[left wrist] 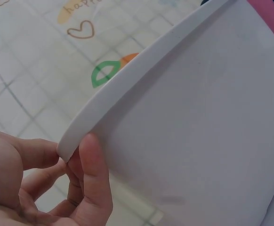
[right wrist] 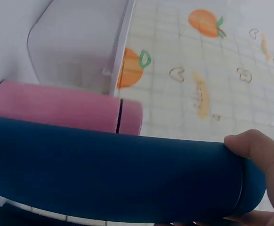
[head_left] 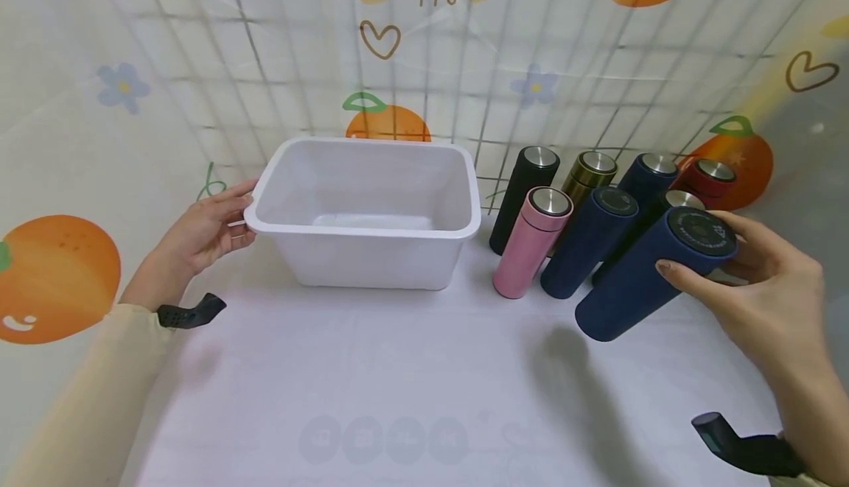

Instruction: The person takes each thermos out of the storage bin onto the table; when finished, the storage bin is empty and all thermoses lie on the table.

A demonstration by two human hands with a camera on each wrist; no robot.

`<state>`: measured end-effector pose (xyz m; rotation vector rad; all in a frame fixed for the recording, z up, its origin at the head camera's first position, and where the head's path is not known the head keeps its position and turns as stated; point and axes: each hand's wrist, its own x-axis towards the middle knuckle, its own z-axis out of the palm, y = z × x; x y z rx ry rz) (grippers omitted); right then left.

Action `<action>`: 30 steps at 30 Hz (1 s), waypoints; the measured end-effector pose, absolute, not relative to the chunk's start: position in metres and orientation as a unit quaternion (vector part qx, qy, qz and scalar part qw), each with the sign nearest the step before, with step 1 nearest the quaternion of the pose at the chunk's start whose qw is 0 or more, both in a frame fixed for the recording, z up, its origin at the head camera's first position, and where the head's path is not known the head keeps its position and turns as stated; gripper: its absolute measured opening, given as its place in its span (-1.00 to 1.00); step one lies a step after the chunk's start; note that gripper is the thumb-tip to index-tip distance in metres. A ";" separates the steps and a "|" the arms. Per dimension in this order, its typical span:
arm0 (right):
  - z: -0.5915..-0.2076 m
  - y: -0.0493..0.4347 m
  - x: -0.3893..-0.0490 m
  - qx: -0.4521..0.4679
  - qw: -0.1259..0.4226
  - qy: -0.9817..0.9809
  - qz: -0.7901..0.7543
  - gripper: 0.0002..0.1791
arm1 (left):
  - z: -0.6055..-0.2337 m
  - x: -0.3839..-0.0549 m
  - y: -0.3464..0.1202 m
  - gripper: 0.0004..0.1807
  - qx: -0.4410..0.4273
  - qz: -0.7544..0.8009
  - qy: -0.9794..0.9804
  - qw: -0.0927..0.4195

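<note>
My right hand (head_left: 763, 273) grips a dark blue thermos flask (head_left: 637, 281) near its lidded top, thumb on one side. The flask is tilted and hangs in front of the other flasks, its shadow on the tabletop. In the right wrist view the same blue flask (right wrist: 113, 172) crosses the frame beside a pink flask (right wrist: 57, 106). At the left, my left hand (head_left: 208, 229) holds the rim of a white plastic tub (head_left: 371, 258). Its thumb and fingers pinch the tub's edge (left wrist: 108, 94) in the left wrist view. The tub's inside shows no contents.
Right of the tub stand several upright flasks: a black one (head_left: 520, 203), a pink one (head_left: 527, 251), a gold one (head_left: 592, 170), a blue one (head_left: 587, 247) and a red one (head_left: 710, 181). Behind them rises a wire grid (head_left: 292, 67) under a printed sheet.
</note>
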<state>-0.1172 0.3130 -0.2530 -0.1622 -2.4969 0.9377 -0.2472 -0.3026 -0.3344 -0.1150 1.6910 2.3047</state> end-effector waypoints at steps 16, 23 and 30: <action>-0.272 0.355 -0.127 -0.232 0.174 -0.901 0.324 -0.18 | -0.335 -0.247 -0.304 -0.42 -0.032 0.804 0.577 0.141; -0.278 0.376 -0.131 -0.205 0.208 -0.880 0.375 -0.25 | -0.335 -0.249 -0.302 -0.38 -0.027 0.802 0.579 0.145; -0.282 0.381 -0.138 -0.243 0.213 -0.870 0.373 -0.23 | -0.336 -0.248 -0.306 -0.38 -0.035 0.801 0.581 0.138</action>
